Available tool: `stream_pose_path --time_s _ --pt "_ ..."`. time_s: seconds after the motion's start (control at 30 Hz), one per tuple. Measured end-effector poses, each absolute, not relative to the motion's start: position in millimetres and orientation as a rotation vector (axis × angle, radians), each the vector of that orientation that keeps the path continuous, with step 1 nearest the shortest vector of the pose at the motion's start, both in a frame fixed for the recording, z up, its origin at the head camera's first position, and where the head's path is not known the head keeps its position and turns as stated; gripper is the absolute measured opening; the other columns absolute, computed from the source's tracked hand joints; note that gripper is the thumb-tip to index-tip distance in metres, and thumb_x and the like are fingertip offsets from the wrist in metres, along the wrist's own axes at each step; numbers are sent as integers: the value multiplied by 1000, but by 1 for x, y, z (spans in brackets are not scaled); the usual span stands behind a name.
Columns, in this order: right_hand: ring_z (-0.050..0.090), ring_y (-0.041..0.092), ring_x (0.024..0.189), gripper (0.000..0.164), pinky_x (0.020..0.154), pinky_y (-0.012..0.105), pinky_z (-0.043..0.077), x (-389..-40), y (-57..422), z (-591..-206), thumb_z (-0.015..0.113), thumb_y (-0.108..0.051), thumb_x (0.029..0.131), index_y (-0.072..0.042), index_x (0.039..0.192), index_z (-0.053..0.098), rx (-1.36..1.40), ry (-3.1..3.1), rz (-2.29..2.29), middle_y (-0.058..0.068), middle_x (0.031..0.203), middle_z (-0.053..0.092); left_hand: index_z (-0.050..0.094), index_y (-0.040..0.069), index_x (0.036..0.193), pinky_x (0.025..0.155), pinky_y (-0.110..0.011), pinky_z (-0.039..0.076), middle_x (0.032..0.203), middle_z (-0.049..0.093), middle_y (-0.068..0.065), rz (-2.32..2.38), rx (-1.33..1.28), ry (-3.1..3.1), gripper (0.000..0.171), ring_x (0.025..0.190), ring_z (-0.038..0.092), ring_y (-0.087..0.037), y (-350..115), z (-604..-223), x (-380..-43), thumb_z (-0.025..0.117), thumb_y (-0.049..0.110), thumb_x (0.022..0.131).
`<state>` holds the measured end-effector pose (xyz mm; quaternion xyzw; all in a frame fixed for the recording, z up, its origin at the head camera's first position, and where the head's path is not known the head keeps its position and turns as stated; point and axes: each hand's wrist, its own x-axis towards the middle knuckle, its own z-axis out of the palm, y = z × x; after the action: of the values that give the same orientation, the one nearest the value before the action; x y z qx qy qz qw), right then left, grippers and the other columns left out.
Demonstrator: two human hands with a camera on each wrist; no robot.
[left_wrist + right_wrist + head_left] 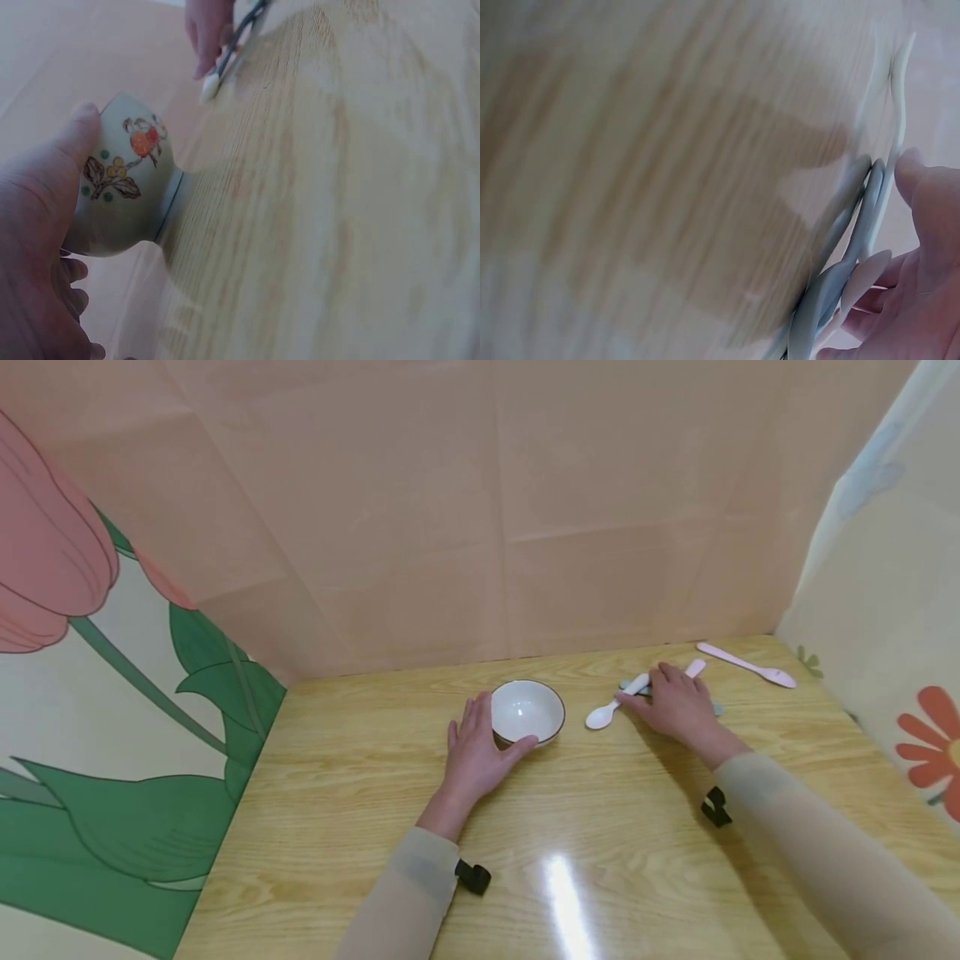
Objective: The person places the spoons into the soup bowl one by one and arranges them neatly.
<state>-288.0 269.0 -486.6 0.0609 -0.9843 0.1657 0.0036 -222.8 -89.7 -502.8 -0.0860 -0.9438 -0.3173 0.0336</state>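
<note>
My left hand [476, 758] holds a small white bowl [527, 708] with a dark rim from its left side, the thumb along the near side. In the left wrist view, orange fruit and brown leaves decorate the outer wall of the bowl [124, 176]. To the right, my right hand [678, 703] reaches over a white spoon [600, 717] and pinches its handle between thumb and fingers. Under that hand lie a grey-green spoon [814, 307] and a pink spoon [866, 279], crossing the white one. The palm hides much of them in the head view.
Another pink spoon [750, 667] lies at the back right of the wooden table [360, 777]. A plain pinkish sheet [390, 510] stands along the back edge. Flower-printed panels [150, 727] rise on both sides.
</note>
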Motion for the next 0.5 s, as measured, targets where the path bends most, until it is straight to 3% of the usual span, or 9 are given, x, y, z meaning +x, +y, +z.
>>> stream_pose_path --time_s 0.3,0.5 --pt "36 65 146 91 120 80 21 -291 269 -483 65 -59 107 19 149 47 222 -3086 621 45 159 36 19 11 177 131 -68 10 181 25 -12 -974 -283 -2891 122 169 14 -34 -90 -500 -221 65 86 92" --pt "31 63 151 89 121 83 13 -296 270 -482 71 -56 105 18 150 48 249 -3089 722 46 162 34 18 13 177 131 -67 10 182 24 -11 -967 -275 -2899 121 169 13 -32 -90 -501 -222 65 85 92"
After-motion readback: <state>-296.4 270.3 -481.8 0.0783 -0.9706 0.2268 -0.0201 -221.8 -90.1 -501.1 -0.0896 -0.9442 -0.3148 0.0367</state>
